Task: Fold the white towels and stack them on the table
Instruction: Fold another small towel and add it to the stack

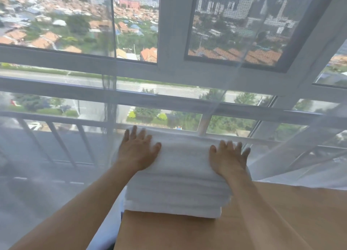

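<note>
Head view shows you a sheer, gauzy curtain (56, 156) hanging over the left side, thin enough that the railing and street show through it as a haze. Moving right, your left hand (138, 152) lies flat, palm down, fingers spread and straight, on the top left of the towel stack (180, 184); it grasps nothing, it only presses on the cloth. The stack is a pile of folded white towels, soft and thick, with a fine ribbed nap and rounded folded edges that show as layered bands on the near side. It stands on the near left part of the table (281, 221), a smooth, light wood-coloured top with a straight edge. The stack sits between your two hands and under both palms. Your right hand (228, 158) rests the same way on the top right of the pile, open and flat, fingers splayed toward the window (174, 67). Behind it, pale window frames and a mesh screen (234, 26) cross the glass.
</note>
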`<action>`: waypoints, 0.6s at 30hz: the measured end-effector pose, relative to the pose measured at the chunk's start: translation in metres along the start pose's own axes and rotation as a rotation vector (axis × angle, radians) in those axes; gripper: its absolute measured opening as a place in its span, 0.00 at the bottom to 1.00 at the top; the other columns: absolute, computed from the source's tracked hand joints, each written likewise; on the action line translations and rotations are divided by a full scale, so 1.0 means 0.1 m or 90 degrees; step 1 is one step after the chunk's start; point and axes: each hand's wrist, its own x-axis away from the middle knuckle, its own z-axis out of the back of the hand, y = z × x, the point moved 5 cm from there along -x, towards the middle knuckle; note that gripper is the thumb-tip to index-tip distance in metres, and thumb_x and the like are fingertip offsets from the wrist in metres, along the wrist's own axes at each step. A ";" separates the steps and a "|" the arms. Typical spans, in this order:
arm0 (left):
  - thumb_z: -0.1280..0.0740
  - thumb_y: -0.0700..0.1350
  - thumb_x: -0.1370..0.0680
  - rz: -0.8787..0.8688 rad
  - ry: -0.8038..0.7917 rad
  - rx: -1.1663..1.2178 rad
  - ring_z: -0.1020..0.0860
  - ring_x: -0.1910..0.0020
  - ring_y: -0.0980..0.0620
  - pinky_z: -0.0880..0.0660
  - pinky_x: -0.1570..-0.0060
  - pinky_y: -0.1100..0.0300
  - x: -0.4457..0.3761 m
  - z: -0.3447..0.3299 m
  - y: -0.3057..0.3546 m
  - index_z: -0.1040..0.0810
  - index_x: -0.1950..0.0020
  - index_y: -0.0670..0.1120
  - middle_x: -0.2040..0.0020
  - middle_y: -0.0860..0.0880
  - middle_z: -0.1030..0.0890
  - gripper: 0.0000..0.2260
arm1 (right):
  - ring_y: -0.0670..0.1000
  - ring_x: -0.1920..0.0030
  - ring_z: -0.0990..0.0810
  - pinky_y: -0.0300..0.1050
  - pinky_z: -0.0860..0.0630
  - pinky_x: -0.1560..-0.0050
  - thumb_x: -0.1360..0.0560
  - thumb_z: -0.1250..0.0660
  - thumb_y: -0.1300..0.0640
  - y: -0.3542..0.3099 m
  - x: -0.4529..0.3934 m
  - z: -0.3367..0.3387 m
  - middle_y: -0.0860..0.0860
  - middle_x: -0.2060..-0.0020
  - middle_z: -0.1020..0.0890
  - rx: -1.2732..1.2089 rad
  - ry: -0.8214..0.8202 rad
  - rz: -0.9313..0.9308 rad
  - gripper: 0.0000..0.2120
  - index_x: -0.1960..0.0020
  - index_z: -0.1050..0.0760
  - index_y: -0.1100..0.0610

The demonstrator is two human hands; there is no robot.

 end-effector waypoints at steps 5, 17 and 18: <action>0.55 0.63 0.17 -0.158 -0.032 0.066 0.50 0.19 0.52 0.55 0.22 0.53 -0.02 -0.13 0.62 0.47 0.19 0.59 0.18 0.53 0.46 0.26 | 0.52 0.20 0.46 0.54 0.53 0.21 0.17 0.56 0.41 -0.85 0.16 -0.10 0.47 0.19 0.42 -0.080 -0.007 0.284 0.26 0.20 0.45 0.42; 0.56 0.63 0.17 -0.094 0.014 0.043 0.53 0.19 0.49 0.61 0.22 0.49 -0.10 0.05 0.21 0.42 0.19 0.56 0.17 0.51 0.48 0.28 | 0.57 0.21 0.45 0.59 0.54 0.22 0.17 0.57 0.40 -0.17 -0.02 -0.05 0.51 0.20 0.40 -0.054 0.027 0.071 0.29 0.20 0.42 0.48; 0.56 0.62 0.17 -0.147 0.013 0.074 0.53 0.19 0.51 0.61 0.22 0.50 -0.08 0.06 0.42 0.43 0.19 0.57 0.17 0.52 0.48 0.27 | 0.55 0.20 0.46 0.57 0.55 0.21 0.17 0.57 0.41 -0.33 0.02 -0.05 0.50 0.20 0.41 -0.083 0.030 0.135 0.28 0.20 0.43 0.46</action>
